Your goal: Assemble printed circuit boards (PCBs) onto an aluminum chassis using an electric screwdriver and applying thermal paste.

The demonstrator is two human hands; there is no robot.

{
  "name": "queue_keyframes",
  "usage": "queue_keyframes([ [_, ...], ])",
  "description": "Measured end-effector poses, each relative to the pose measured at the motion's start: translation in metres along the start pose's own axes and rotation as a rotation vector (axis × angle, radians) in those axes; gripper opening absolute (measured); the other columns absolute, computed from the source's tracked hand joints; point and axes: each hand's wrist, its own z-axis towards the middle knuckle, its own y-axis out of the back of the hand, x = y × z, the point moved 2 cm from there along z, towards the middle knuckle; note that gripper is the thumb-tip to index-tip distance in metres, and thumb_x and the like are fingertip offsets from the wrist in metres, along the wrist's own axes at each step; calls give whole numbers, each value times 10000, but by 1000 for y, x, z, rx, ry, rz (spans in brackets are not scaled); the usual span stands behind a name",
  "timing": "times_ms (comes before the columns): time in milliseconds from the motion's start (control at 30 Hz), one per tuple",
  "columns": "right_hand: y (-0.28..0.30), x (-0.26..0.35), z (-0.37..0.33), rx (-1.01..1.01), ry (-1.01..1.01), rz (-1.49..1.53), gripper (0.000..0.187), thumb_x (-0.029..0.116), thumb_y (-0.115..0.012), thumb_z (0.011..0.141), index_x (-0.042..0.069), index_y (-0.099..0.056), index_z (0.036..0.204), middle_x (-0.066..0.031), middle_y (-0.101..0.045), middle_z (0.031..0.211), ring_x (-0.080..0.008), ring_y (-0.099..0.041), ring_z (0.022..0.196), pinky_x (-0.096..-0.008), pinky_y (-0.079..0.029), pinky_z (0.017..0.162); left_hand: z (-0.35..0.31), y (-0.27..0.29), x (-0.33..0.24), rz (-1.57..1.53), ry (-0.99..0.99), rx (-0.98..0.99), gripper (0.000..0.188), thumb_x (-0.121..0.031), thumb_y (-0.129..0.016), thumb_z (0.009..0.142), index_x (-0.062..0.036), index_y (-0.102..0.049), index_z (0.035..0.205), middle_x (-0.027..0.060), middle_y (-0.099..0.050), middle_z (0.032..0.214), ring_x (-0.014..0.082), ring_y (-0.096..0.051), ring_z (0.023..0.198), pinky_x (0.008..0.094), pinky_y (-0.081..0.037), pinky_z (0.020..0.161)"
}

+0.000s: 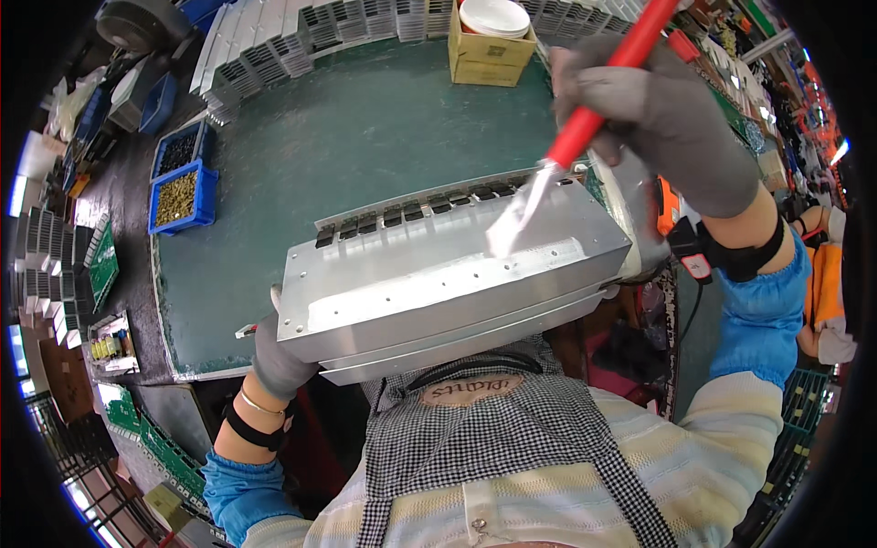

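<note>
My right hand [649,110], in a grey glove, grips a red-handled brush [589,119] whose tip is coated white. That tip hovers over or touches the right part of a silver metal housing [429,265]; which of the two I cannot tell. A smeared white band with several small holes runs along the housing's upper face. Black electronic components [402,215] line its far edge in a row. At the housing's left end, my gloved left hand [283,356] is closed around the corner, its fingers partly hidden beneath. The housing lies tilted at the near edge of the green-topped table.
Two blue bins [187,196] of small brass-coloured and dark parts stand at the table's left edge. Stacked silver metal profiles [265,46] line the back. A cardboard box [491,59] holds a white round tub [495,16]. Green circuit boards [155,447] lie lower left.
</note>
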Motion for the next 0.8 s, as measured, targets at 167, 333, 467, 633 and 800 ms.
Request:
queue_keyframes([
  [167,-37,0,15,221,-40,-13,293,283,-616,853,-8,-646,876,-76,-632,715,-100,-576,601,-243,-480,598,-1,0,0,142,-58,20,419,-144,-702,716,-135,-627,1128,68,-671,1046,255,-678,816,328,-555,666],
  [333,-29,-1,13,259,-202,-182,285,277,-647,794,1,-654,862,-64,-621,657,-92,-570,546,-243,-471,523,-7,-9,7,49,-28,-5,447,-148,-709,703,-141,-624,1141,65,-669,1046,252,-675,807,326,-549,643],
  [467,-10,-7,6,167,-230,-218,281,271,-650,777,-2,-647,840,-62,-609,645,-91,-549,515,-245,-462,504,-11,-14,12,-104,123,11,446,-158,-725,681,-158,-641,1119,58,-669,1045,257,-662,821,344,-526,645],
  [633,13,-7,-10,74,-233,-223,262,251,-648,770,-8,-623,805,-68,-583,638,-94,-527,512,-249,-449,504,-9,-6,5,11,45,48,435,-168,-734,669,-170,-658,1097,56,-669,1047,271,-653,859,357,-515,684],
  [800,31,-13,-17,96,-240,-238,244,243,-632,781,2,-592,767,-58,-555,629,-93,-503,517,-245,-424,504,-8,-9,3,-95,153,64,425,-181,-722,733,-147,-632,1146,57,-665,1093,264,-655,949,355,-529,764],
])
